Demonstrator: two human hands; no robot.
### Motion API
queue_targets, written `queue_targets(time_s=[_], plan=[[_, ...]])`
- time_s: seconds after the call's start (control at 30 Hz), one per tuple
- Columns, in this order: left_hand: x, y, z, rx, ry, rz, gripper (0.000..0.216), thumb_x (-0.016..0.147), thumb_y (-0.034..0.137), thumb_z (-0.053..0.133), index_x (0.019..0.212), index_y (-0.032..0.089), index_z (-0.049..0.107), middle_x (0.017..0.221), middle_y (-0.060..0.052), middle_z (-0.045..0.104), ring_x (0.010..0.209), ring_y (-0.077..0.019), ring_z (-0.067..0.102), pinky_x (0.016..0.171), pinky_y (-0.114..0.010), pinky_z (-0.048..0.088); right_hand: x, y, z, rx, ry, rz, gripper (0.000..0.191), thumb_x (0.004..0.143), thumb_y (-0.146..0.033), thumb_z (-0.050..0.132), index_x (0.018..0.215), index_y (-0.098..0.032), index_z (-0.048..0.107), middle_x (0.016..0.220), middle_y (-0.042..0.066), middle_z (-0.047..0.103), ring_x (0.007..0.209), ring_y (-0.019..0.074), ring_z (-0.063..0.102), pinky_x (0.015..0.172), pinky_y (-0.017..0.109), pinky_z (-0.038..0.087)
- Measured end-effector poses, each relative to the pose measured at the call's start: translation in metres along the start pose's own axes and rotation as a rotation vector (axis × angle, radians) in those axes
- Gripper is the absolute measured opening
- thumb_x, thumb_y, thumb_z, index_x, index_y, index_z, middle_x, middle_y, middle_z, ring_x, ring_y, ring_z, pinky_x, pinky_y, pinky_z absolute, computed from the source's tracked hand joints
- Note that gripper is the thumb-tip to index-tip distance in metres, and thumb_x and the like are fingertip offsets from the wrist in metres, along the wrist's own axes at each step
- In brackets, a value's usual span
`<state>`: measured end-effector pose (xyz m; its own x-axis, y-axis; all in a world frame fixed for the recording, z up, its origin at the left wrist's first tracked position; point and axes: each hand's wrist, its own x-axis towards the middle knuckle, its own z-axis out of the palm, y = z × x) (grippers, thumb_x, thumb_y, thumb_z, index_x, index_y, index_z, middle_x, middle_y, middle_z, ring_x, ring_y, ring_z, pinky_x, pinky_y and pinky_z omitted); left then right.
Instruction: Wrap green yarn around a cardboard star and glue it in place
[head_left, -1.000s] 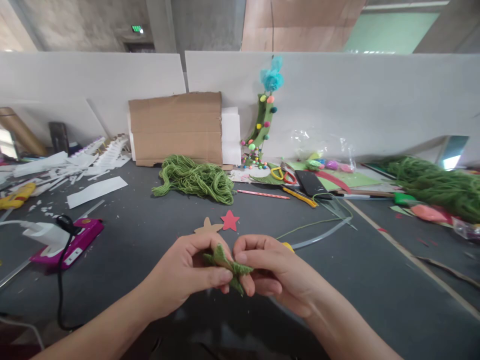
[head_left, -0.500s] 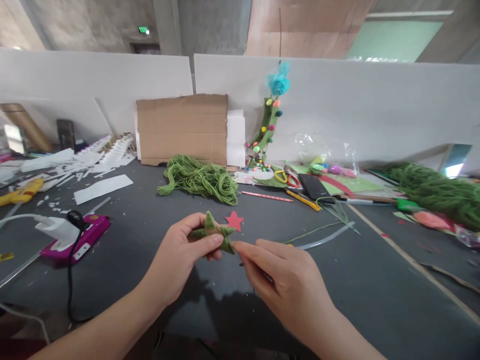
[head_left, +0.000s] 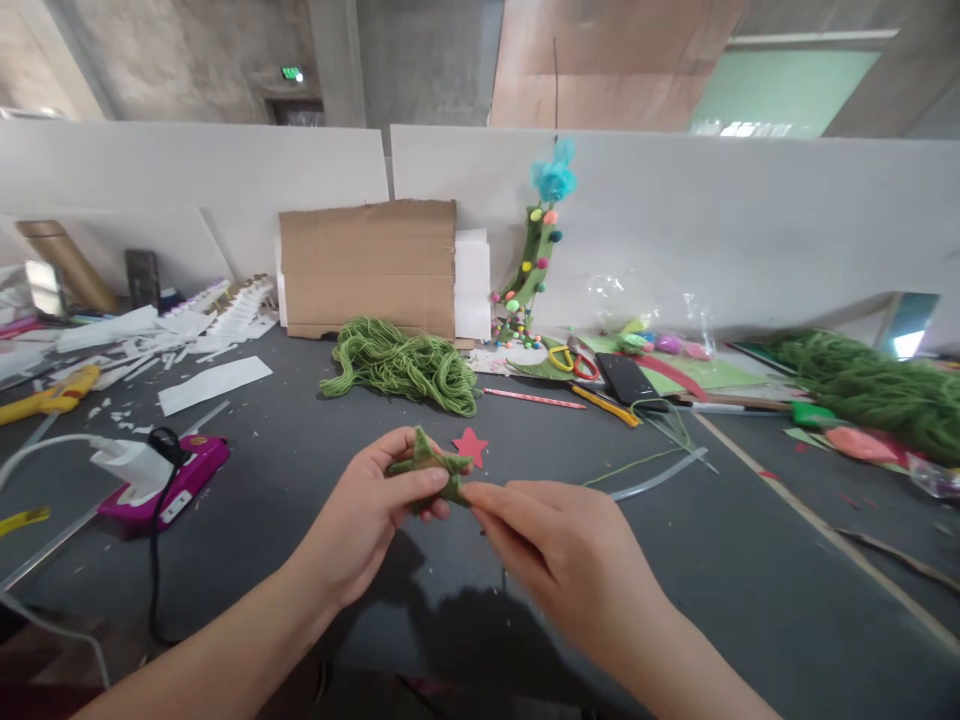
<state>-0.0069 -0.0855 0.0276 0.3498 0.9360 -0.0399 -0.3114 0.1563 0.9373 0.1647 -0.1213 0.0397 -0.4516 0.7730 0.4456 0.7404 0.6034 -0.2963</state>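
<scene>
My left hand (head_left: 367, 520) pinches a small star wrapped in green yarn (head_left: 427, 462) between thumb and fingers, holding it above the dark table (head_left: 300, 450). My right hand (head_left: 562, 550) is closed in a pinch at the star's lower right tip, apparently on its yarn end. A red paper star (head_left: 470, 446) lies on the table just behind the green star. A thin green yarn strand (head_left: 630, 460) trails across the table to the right.
A green yarn skein (head_left: 401, 365) lies in front of a cardboard sheet (head_left: 367, 268). Right of it are a decorated green felt piece (head_left: 534, 250), scissors (head_left: 566, 355), a phone (head_left: 628, 378) and more green yarn (head_left: 870, 385). A pink device (head_left: 169, 480) with a cable lies at left.
Both hands lifted the green star up and away from me. My right hand let go of the star's body and now pinches only at its lower right tip.
</scene>
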Motion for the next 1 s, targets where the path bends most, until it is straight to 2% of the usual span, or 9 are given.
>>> queue_targets(time_s=[0.13,0.3,0.4,0.5,0.57,0.63,0.73,0.87,1.0], plan=[[0.007,0.018,-0.004,-0.245,0.044,0.055,0.008,0.073,0.01,0.064,0.075,0.015,0.059,0.076,0.001,0.063,0.056,-0.0049,0.053,0.055,-0.016,0.044,0.017,0.001,-0.004,0.234,-0.037,0.152,0.027,0.089,-0.022,0.043,0.111,-0.023,0.058,0.085,0.001,0.069,0.069,0.0139,0.061,0.062,0.023,0.041],[0.015,0.043,-0.007,-0.304,0.124,0.251,0.01,0.067,0.009,0.068,0.074,0.013,0.061,0.075,0.0,0.064,0.058,-0.0056,0.054,0.054,-0.016,0.046,0.045,0.023,0.0,0.163,-0.07,0.296,0.019,0.083,-0.012,0.047,0.084,-0.018,0.066,0.094,0.008,0.065,0.088,0.0206,0.056,0.071,0.03,0.039],[0.017,0.056,-0.011,-0.292,0.206,0.379,0.014,0.064,0.006,0.07,0.072,0.014,0.062,0.072,0.0,0.065,0.065,-0.0078,0.058,0.056,-0.015,0.046,0.052,0.034,0.011,0.242,-0.222,0.33,0.022,0.083,-0.014,0.052,0.063,-0.015,0.062,0.076,0.008,0.065,0.076,0.0175,0.058,0.065,0.028,0.043],[0.016,0.064,-0.016,-0.289,0.259,0.449,0.015,0.062,0.004,0.07,0.071,0.014,0.062,0.072,0.0,0.066,0.067,-0.0084,0.059,0.056,-0.015,0.046,0.053,0.022,0.028,0.43,-0.445,0.303,0.019,0.089,-0.029,0.053,0.085,-0.012,0.061,0.078,0.0,0.063,0.064,0.0109,0.06,0.059,0.027,0.05],[0.014,0.067,-0.019,-0.289,0.268,0.453,0.015,0.061,0.004,0.07,0.07,0.013,0.062,0.071,0.0,0.067,0.065,-0.0081,0.058,0.055,-0.015,0.046,0.055,0.005,0.041,0.549,-0.506,0.262,0.018,0.09,-0.028,0.052,0.088,-0.012,0.061,0.082,0.001,0.065,0.068,0.0116,0.062,0.062,0.028,0.052],[0.01,0.069,-0.022,-0.28,0.268,0.441,0.015,0.061,0.004,0.07,0.069,0.013,0.061,0.07,0.0,0.066,0.063,-0.0078,0.058,0.055,-0.015,0.046,0.061,-0.01,0.051,0.627,-0.477,0.231,0.017,0.09,-0.025,0.051,0.086,-0.013,0.063,0.085,0.001,0.066,0.075,0.0131,0.063,0.068,0.03,0.053],[0.0,0.07,-0.026,-0.257,0.268,0.419,0.014,0.062,0.004,0.069,0.07,0.012,0.061,0.07,0.0,0.066,0.063,-0.0074,0.058,0.055,-0.015,0.046,0.074,-0.01,0.051,0.645,-0.284,0.267,0.022,0.089,-0.03,0.052,0.104,-0.015,0.058,0.108,0.006,0.06,0.09,0.0184,0.06,0.077,0.037,0.05],[-0.017,0.07,-0.029,-0.218,0.262,0.404,0.014,0.064,0.006,0.07,0.072,0.013,0.061,0.071,0.001,0.066,0.059,-0.0065,0.058,0.054,-0.015,0.046,0.083,0.03,0.016,0.58,-0.032,0.402,0.027,0.089,-0.03,0.052,0.112,-0.017,0.054,0.115,0.007,0.056,0.095,0.0203,0.058,0.079,0.04,0.049],[-0.022,0.058,-0.013,-0.176,0.182,0.368,0.012,0.067,0.009,0.069,0.074,0.014,0.061,0.072,0.001,0.065,0.057,-0.0063,0.056,0.053,-0.016,0.045,0.071,0.045,-0.026,0.614,0.055,0.396,0.019,0.087,-0.027,0.054,0.103,-0.018,0.059,0.112,0.006,0.058,0.096,0.0197,0.056,0.083,0.04,0.046]])
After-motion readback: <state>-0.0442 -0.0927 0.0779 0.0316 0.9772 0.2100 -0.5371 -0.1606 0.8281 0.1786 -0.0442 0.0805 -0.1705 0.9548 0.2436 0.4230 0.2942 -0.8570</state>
